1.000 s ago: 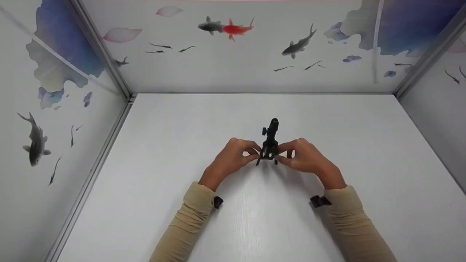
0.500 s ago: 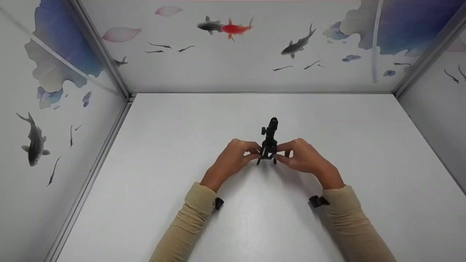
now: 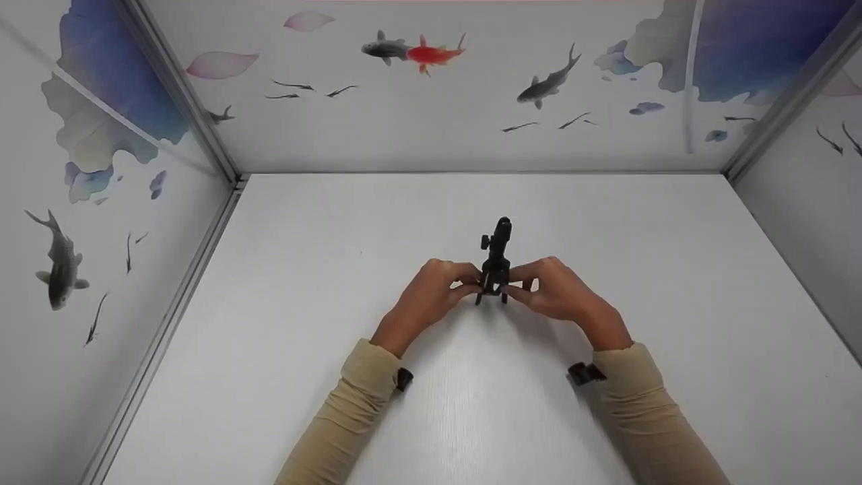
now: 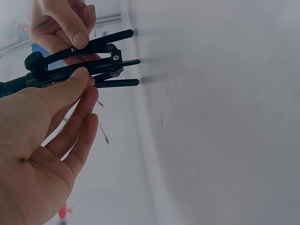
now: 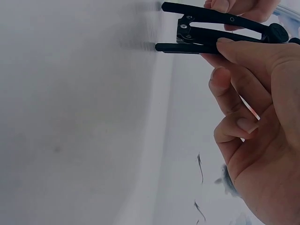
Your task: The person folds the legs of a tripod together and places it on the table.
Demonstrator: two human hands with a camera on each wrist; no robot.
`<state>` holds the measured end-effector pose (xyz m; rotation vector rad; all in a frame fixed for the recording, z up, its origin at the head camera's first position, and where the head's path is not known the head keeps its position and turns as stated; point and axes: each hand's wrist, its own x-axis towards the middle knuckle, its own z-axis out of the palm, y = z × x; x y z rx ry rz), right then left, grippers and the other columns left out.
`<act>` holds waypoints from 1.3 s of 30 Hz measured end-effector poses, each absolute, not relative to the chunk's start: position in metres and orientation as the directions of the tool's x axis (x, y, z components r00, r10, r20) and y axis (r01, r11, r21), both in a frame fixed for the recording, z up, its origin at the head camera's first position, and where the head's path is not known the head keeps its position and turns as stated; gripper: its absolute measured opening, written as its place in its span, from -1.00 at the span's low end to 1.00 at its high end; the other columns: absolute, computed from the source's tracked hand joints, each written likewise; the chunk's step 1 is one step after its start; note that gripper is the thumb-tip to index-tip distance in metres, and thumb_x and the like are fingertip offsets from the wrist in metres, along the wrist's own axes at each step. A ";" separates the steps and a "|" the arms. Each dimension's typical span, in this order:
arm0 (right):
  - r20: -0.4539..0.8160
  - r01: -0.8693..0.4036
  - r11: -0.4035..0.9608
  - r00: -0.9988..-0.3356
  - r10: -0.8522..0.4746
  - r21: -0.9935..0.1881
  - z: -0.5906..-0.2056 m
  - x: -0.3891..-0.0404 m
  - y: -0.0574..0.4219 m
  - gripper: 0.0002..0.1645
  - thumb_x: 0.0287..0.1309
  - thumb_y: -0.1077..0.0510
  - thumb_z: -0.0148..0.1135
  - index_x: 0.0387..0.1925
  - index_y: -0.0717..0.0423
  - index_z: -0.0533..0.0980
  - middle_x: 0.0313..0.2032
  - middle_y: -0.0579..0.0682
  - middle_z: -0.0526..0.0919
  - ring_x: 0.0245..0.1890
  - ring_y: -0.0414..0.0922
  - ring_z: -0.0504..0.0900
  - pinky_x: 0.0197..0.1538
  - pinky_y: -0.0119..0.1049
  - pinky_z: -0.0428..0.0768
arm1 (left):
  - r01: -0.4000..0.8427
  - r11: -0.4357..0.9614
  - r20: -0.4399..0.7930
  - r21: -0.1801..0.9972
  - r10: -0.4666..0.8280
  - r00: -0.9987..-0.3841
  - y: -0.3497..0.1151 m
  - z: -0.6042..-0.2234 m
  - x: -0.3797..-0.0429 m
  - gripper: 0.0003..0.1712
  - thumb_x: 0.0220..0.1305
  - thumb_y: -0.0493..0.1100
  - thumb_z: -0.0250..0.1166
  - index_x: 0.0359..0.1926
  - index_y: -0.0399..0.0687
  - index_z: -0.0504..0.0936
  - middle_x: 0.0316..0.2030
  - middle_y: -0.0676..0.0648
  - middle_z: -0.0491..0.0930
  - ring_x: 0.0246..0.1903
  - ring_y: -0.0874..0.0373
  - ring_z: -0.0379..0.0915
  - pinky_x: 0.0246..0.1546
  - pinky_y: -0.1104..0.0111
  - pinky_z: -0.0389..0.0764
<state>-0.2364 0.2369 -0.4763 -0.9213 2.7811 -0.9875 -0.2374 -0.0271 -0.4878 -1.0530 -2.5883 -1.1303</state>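
A small black mini tripod (image 3: 497, 250) stands upright near the middle of the table, its head up and a round knob (image 4: 33, 62) on its side. Its legs are only slightly spread, with a hinged brace (image 4: 115, 57) between them. My left hand (image 3: 441, 288) pinches one leg between thumb and fingers. From the other side, my right hand (image 3: 559, 288) pinches another leg (image 5: 201, 48), its remaining fingers loosely curled. The leg tips (image 4: 136, 82) are at or just over the tabletop; I cannot tell whether they touch.
The white table (image 3: 323, 222) is bounded by a back wall (image 3: 431, 141) and side walls printed with fish and leaves. Metal posts (image 3: 178, 87) stand at the corners. A dark wrist camera (image 3: 586, 372) sits at each sleeve cuff.
The tripod's legs have drawn slightly closer together, and my right hand has shifted a little to the left. Both hands keep their pinch. The head view has drifted slightly.
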 end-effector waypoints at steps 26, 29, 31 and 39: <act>0.177 -0.529 0.579 -0.814 -0.553 -0.620 -0.483 -0.237 0.236 -0.73 0.40 0.23 0.44 0.02 -0.13 0.84 -0.07 -0.20 0.89 -0.29 -0.26 0.69 -0.24 -0.34 0.58 | 0.638 0.558 0.362 0.531 0.531 -0.766 -0.022 -0.489 -0.233 -0.88 0.38 -0.14 0.50 -0.10 0.01 0.85 -0.19 0.09 0.89 -0.12 0.19 0.82 0.00 0.26 0.75; 0.176 -0.527 0.580 -0.815 -0.553 -0.621 -0.483 -0.237 0.236 -0.72 0.41 0.23 0.44 0.03 -0.14 0.84 -0.06 -0.20 0.89 -0.29 -0.26 0.69 -0.23 -0.38 0.56 | 0.632 0.574 0.358 0.520 0.526 -0.772 -0.022 -0.489 -0.233 -0.88 0.39 -0.13 0.49 -0.09 0.01 0.85 -0.19 0.09 0.89 -0.12 0.19 0.81 0.00 0.26 0.75; 0.175 -0.527 0.581 -0.815 -0.553 -0.620 -0.483 -0.237 0.236 -0.72 0.41 0.22 0.44 0.04 -0.14 0.84 -0.05 -0.19 0.89 -0.28 -0.25 0.70 -0.22 -0.37 0.57 | 0.629 0.582 0.354 0.515 0.524 -0.775 -0.021 -0.490 -0.232 -0.87 0.40 -0.13 0.49 -0.09 0.01 0.85 -0.18 0.09 0.89 -0.12 0.19 0.81 0.00 0.27 0.75; 0.138 -0.518 0.592 -0.812 -0.567 -0.618 -0.479 -0.238 0.237 -0.69 0.40 0.25 0.44 0.08 -0.12 0.83 -0.04 -0.20 0.89 -0.19 -0.23 0.77 -0.13 -0.12 0.68 | 0.635 0.564 0.363 0.528 0.526 -0.769 -0.021 -0.488 -0.232 -0.87 0.38 -0.19 0.50 -0.07 -0.04 0.84 -0.16 0.05 0.89 -0.10 0.19 0.83 0.01 0.27 0.76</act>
